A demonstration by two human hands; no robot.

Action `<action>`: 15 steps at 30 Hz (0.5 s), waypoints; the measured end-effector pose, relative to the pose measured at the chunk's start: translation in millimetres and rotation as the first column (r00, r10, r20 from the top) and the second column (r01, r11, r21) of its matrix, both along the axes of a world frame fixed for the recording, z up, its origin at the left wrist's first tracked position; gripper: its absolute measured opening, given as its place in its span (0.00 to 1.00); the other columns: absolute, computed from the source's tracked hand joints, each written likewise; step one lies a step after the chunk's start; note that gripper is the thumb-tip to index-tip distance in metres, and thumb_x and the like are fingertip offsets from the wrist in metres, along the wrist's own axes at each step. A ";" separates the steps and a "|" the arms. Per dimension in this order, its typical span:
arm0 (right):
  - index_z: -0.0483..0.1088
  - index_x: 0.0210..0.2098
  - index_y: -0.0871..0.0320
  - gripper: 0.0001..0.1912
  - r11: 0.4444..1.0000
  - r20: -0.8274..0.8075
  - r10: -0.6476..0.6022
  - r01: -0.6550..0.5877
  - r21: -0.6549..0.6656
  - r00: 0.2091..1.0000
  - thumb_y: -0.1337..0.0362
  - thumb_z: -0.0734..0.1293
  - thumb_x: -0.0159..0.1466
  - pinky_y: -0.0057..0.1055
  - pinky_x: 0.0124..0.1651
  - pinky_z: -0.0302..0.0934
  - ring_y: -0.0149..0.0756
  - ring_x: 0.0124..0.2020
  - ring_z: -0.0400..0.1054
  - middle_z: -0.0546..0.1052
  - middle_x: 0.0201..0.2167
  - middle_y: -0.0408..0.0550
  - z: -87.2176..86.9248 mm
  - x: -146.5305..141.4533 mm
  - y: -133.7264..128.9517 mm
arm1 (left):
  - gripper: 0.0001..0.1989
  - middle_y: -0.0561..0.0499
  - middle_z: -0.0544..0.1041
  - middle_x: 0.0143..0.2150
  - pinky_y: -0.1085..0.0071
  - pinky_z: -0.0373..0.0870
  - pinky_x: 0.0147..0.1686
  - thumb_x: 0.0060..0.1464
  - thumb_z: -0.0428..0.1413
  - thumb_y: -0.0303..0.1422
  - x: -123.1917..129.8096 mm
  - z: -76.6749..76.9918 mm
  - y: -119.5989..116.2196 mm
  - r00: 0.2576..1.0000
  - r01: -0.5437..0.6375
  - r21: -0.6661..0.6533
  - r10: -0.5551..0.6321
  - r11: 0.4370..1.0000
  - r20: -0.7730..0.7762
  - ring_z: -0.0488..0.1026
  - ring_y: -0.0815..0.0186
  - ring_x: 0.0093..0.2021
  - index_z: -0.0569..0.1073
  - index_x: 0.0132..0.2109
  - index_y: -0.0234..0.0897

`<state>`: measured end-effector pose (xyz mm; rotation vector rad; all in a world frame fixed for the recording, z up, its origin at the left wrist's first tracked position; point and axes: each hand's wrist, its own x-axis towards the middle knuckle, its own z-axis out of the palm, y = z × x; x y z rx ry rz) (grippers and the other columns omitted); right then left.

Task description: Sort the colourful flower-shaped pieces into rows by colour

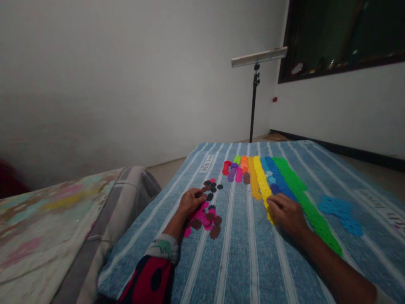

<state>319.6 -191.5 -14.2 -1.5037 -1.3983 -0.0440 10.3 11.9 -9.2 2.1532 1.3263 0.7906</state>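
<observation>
Head view.

Item: left grip (191, 202). Fingertips lowered to the edge of the loose pile; fingers drawn in toward the thumb; whether a disc is pinched, cannot tell.

Item: right grip (286, 213). Fingers curled, tips down at the yellow row (262, 181); a held disc, if any, is hidden, so cannot tell.

Item: loose pile, right beside the left grip and well left of the right. Black discs (210, 196) at and beyond the left fingertips; pink discs (209, 223) and brown discs (215, 231) to their near right. Left grip is plainly the nearer.

Item: yellow row, near end just left of the right fingertips; long axis runs away from that grip, leaning slightly left. Judged the governing relation: row end by the right grip, pile by the left, bare cloth (240, 261) between.

Item: mustard row (253, 179), left of the yellow; blue row (276, 171), beyond the right grip; green row (316, 215), right of it, slanting past the forearm.

Item: blue discs (340, 211), loose, farther right.

Edges: cloth's left edge outside the left forearm; far edge beyond the short clusters (225, 168). Room: widest between the grips and nearward; tight rightward, where the green row borders the right grip.
</observation>
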 end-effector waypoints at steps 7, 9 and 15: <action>0.77 0.28 0.55 0.14 0.976 -0.033 -0.191 0.193 0.098 0.981 0.56 0.63 0.61 0.33 0.40 0.65 0.38 0.33 0.74 0.80 0.30 0.48 14.0 37.2 -0.2 | 0.17 0.49 0.78 0.37 0.66 0.69 0.44 0.46 0.58 0.45 -4.2 1.5 7.8 0.992 0.067 0.051 -0.061 0.996 -0.112 0.75 0.59 0.40 0.81 0.37 0.38; 0.77 0.28 0.55 0.15 0.952 -0.066 -0.281 0.286 0.107 0.958 0.54 0.63 0.59 0.35 0.40 0.66 0.39 0.32 0.73 0.79 0.29 0.48 18.9 57.3 -3.8 | 0.19 0.48 0.78 0.38 0.65 0.69 0.45 0.46 0.57 0.46 -5.2 1.6 7.9 0.993 0.070 0.051 -0.065 0.996 -0.094 0.75 0.58 0.41 0.81 0.37 0.38; 0.77 0.28 0.56 0.17 0.842 -0.139 -0.539 0.535 -0.073 0.830 0.51 0.63 0.54 0.40 0.47 0.66 0.45 0.37 0.75 0.81 0.32 0.50 18.0 124.1 -20.0 | 0.17 0.48 0.79 0.38 0.65 0.69 0.44 0.45 0.58 0.45 -4.3 -0.4 7.0 0.998 0.054 0.044 -0.053 0.998 -0.013 0.76 0.58 0.41 0.81 0.36 0.38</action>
